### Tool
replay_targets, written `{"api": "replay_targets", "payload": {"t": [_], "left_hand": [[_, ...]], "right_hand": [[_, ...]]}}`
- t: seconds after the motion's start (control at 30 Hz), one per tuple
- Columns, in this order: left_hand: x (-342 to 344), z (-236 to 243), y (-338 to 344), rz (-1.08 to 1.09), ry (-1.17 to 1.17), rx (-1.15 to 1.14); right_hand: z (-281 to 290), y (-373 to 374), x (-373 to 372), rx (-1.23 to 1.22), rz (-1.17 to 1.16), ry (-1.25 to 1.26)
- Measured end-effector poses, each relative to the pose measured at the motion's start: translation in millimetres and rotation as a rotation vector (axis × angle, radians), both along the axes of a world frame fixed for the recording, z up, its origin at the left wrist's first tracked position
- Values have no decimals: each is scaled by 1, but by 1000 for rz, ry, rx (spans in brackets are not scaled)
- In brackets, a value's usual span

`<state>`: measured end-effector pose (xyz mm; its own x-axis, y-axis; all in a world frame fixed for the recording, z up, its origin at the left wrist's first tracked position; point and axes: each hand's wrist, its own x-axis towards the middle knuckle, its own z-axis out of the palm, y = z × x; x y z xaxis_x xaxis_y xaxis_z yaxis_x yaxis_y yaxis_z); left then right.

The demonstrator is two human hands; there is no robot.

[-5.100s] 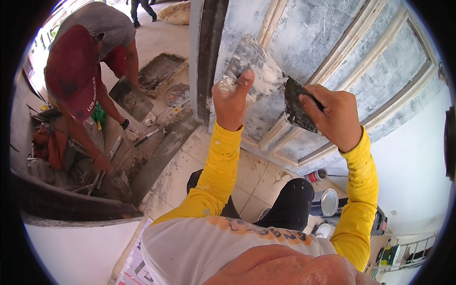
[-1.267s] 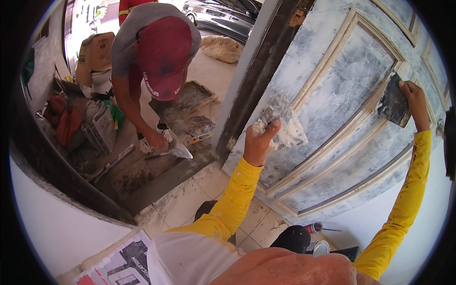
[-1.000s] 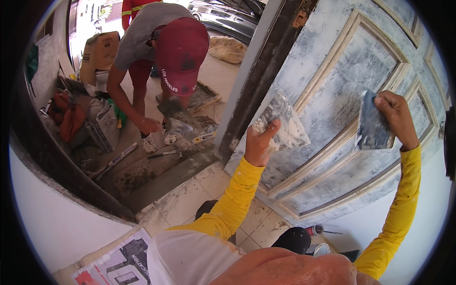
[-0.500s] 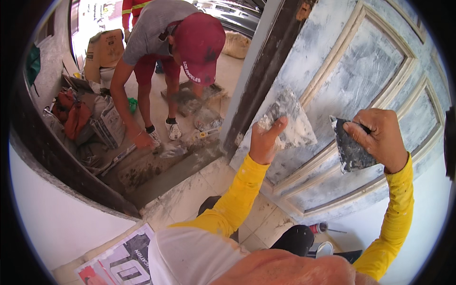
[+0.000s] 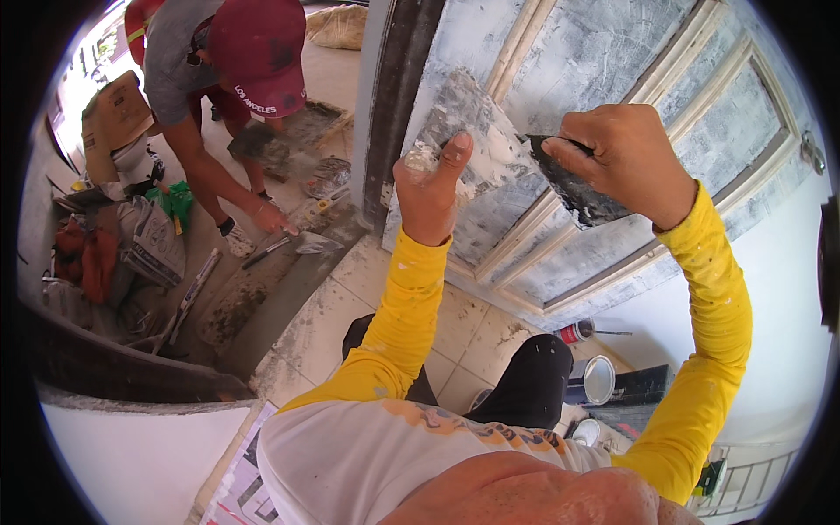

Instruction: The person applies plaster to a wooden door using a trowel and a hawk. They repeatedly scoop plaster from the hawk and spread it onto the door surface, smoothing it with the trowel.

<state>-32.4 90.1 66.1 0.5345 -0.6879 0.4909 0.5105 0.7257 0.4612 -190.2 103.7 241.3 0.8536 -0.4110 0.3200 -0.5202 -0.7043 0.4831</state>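
My left hand (image 5: 430,188) is closed around a flat putty plate (image 5: 500,144), its thumb on top. White putty is smeared over the plate, with a thick lump beside my thumb. My right hand (image 5: 623,162) grips a black putty scraper (image 5: 588,203) coated with grey and white residue. The scraper's edge meets or overlaps the right side of the plate; I cannot tell whether they touch. Both tools are in front of a panelled door (image 5: 582,66) covered in patchy white and grey filler, with beige mouldings.
At left, a co-worker in a red cap (image 5: 258,52) bends over a cement strip, hand at a trowel (image 5: 317,244). A dark door frame (image 5: 411,87) stands between us. A red can (image 5: 576,332) and a paint can (image 5: 597,381) stand by my knee. Bags (image 5: 149,232) crowd the far left.
My hands have come together, bringing the scraper up to the plate's right side. The whole view has shifted, showing more floor at right. The co-worker's hand has moved to the trowel.
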Motion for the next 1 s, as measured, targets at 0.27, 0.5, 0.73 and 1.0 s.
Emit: {"api": "replay_targets", "payload": {"t": [0.27, 0.5, 0.73, 1.0], "left_hand": [[-4, 0, 1, 11, -39, 6], [-3, -13, -8, -12, -78, -3], [3, -23, -22, 57, -133, 23], [18, -34, -36, 122, -233, 2]], "right_hand": [[-13, -6, -1, -5, 6, -23], [-32, -13, -4, -217, -79, -37], [60, -36, -69, -422, -411, -306], [161, -74, -136, -523, -477, -681]]}}
